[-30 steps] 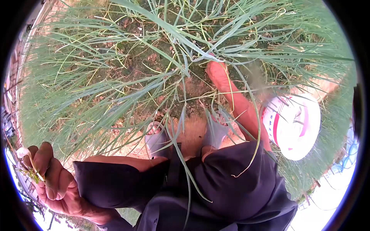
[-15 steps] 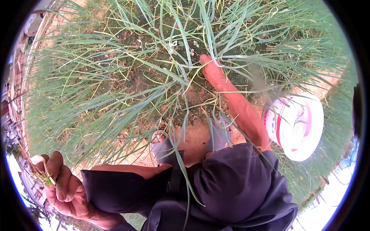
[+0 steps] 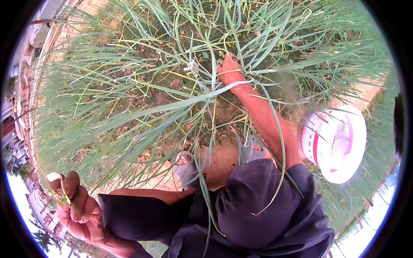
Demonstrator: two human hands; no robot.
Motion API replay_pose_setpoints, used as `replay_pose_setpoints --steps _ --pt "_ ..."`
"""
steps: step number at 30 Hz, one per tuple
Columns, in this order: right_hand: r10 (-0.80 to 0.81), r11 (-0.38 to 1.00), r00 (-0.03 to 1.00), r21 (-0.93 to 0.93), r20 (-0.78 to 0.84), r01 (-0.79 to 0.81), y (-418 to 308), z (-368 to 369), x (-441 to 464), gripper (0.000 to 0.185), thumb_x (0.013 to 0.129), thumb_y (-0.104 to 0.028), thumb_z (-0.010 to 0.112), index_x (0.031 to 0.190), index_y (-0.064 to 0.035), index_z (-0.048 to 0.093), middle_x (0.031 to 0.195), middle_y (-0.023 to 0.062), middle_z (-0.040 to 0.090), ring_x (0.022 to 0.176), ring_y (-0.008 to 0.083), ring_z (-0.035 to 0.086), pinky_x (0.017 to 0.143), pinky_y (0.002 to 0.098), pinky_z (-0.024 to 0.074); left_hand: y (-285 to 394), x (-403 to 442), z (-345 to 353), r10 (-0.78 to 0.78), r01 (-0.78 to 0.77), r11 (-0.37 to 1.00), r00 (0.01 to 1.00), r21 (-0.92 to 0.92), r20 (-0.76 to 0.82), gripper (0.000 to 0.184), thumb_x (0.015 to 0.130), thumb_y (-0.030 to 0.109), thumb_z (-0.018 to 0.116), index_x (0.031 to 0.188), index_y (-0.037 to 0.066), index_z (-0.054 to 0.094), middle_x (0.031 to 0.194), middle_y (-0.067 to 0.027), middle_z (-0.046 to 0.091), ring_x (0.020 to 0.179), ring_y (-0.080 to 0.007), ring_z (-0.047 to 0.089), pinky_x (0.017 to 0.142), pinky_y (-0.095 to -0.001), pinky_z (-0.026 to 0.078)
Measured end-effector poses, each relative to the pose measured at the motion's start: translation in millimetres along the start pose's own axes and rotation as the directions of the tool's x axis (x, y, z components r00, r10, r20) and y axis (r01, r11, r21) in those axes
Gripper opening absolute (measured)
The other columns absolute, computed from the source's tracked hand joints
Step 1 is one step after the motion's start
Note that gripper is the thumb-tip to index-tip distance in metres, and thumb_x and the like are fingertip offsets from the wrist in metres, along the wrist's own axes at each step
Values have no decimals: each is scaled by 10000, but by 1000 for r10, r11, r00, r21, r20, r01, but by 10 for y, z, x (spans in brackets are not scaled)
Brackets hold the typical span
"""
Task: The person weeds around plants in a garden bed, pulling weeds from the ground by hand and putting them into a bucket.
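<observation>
Tall green onion plants (image 3: 142, 116) with long tubular leaves fill the bed in front of me. My right hand (image 3: 231, 71) reaches down among them near the soil, fingers curled in. What its fingertips hold, if anything, is hidden by the hand and leaves. Raised at the lower left, my left hand (image 3: 84, 208) is closed on a small bunch of weeds (image 3: 63, 198) with thin, dry-looking stems. One long onion leaf crosses over my right wrist, and others hang against my dark clothing.
A white bucket (image 3: 333, 144) with red markings stands to the right of my right forearm. My feet in sandals (image 3: 186, 167) stand on bare reddish soil (image 3: 219, 163) at the bed's near side. A pale edging (image 3: 36, 99) runs along the far left.
My right hand has shifted slightly left and upward among the onion leaves. A long leaf now lies across its wrist. My left hand keeps its hold on the weeds.
</observation>
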State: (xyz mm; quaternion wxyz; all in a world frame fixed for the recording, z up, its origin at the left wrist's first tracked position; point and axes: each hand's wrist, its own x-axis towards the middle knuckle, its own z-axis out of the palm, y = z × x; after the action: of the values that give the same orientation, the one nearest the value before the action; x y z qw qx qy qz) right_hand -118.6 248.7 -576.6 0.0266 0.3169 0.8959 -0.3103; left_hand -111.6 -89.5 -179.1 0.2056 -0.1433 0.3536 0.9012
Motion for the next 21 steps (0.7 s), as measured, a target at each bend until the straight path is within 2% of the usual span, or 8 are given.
replay_pose_setpoints --steps 2,8,10,13,14,16,19,21 --pt "15 999 992 28 128 -19 3 21 135 510 854 -381 651 1109 2 431 981 308 605 922 483 607 793 547 494 -4 28 5 -7 7 1000 1000 -5 1 317 889 -88 427 1185 3 360 935 -115 370 590 -144 442 505 -274 379" --pt "-268 927 960 -250 86 281 258 268 262 213 907 -234 555 963 -34 509 817 240 620 768 416 640 626 504 503 -13 103 11 -30 30 999 1000 -23 -1 284 888 -89 432 1140 24 362 933 -108 368 593 -139 434 509 -270 380" --pt "-159 986 982 68 101 153 248 169 203 192 898 -225 555 888 -34 532 748 246 591 709 438 606 588 487 474 -11 114 31 -46 46 999 999 -24 -11 270 891 -89 433 1124 26 361 929 -108 368 593 -139 432 513 -270 377" --pt "-299 820 912 414 -280 396 247 175 128 284 904 -279 593 921 -4 525 740 244 574 677 442 588 582 477 463 8 103 5 -31 31 999 1000 -8 -5 252 903 -78 421 1133 10 367 926 -107 369 590 -138 432 510 -272 377" --pt "-216 793 908 477 -360 378 227 183 115 274 903 -272 593 962 -10 537 755 252 585 677 450 589 583 483 467 10 98 -3 -27 27 1000 1000 -5 -10 254 905 -77 416 1141 4 369 927 -107 369 589 -139 432 508 -272 378" --pt "-194 963 939 124 -285 237 248 202 226 279 909 -280 593 935 -3 565 721 237 583 650 419 586 579 448 470 12 88 -14 -10 10 1000 1000 -5 -22 267 907 -71 412 1165 -11 377 930 -108 371 588 -140 434 506 -274 378" --pt "-63 919 993 383 -96 95 256 316 366 292 915 -292 581 907 -2 540 678 217 581 663 386 606 589 448 465 12 103 -4 -7 7 1000 999 -4 -33 289 907 -65 412 1191 -26 386 933 -110 374 588 -141 436 504 -277 378" --pt "-80 958 996 275 -25 84 257 353 436 355 959 -324 440 858 -4 556 788 228 613 760 396 601 671 471 459 35 113 -16 -21 21 1000 999 5 -47 310 904 -60 419 1212 -31 396 929 -111 376 588 -142 437 507 -277 378"
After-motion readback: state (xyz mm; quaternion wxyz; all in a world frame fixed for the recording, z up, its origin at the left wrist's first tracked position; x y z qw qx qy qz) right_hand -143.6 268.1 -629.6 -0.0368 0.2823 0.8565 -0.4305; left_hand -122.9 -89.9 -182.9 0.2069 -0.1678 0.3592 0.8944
